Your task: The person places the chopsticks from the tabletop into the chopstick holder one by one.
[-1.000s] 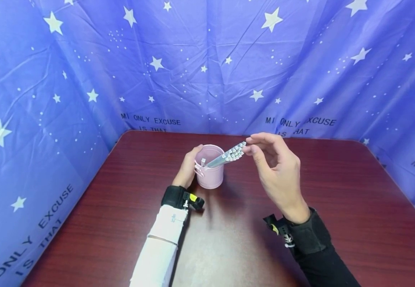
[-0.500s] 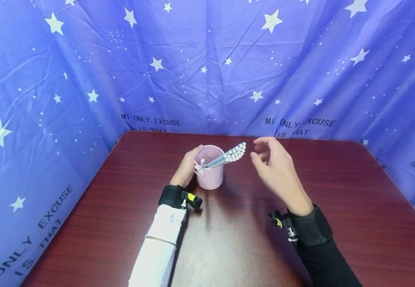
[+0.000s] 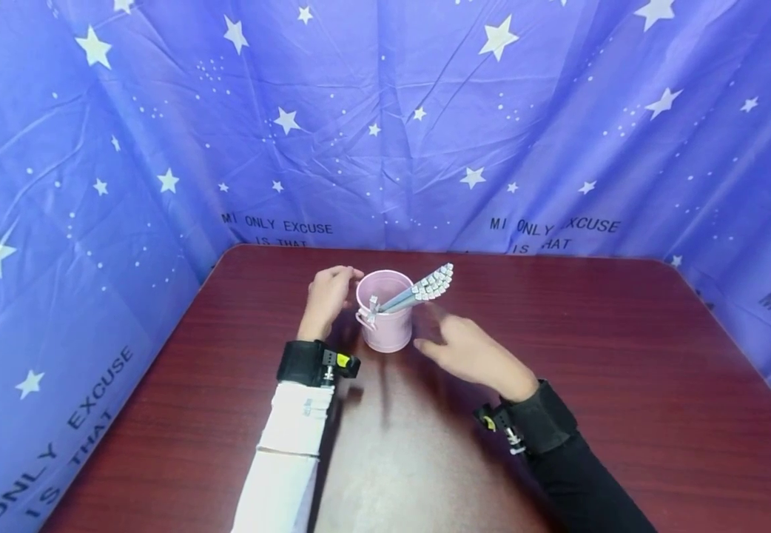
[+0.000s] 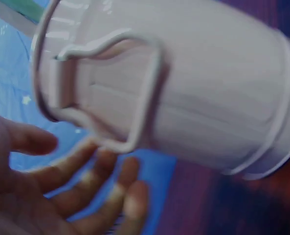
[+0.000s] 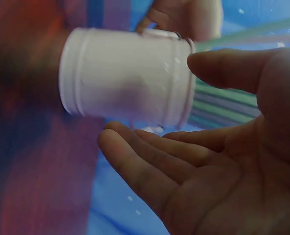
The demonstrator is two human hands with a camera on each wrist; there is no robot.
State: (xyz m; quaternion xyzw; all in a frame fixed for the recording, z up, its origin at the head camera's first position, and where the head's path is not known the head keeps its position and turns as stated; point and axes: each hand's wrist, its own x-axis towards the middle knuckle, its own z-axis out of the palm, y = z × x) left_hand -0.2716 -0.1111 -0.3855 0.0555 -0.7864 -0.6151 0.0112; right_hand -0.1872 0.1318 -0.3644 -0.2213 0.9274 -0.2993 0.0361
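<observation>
A small pink bucket (image 3: 392,332) stands upright near the middle of the table. A bundle of slim grey-green sticks with pale ends (image 3: 428,287) leans out over its right rim. Another pale stick end (image 3: 374,302) shows at the front left of the rim. My left hand (image 3: 325,296) is beside the bucket's left side, fingers loosely bent. In the left wrist view, its fingertips are close to the bucket's wire handle (image 4: 152,88); whether they touch, I cannot tell. On the other side, my right hand (image 5: 218,171) is spread, thumb apart from the fingers, holding nothing.
The dark red wooden table (image 3: 226,414) has rounded far corners. A blue-purple curtain (image 3: 385,148) with pale stars and printed words hangs behind it and along both sides.
My left hand has let go of the bucket and moved slightly left. My right hand has released the stick bundle, drawn back, then come down and left to the bucket's right side.
</observation>
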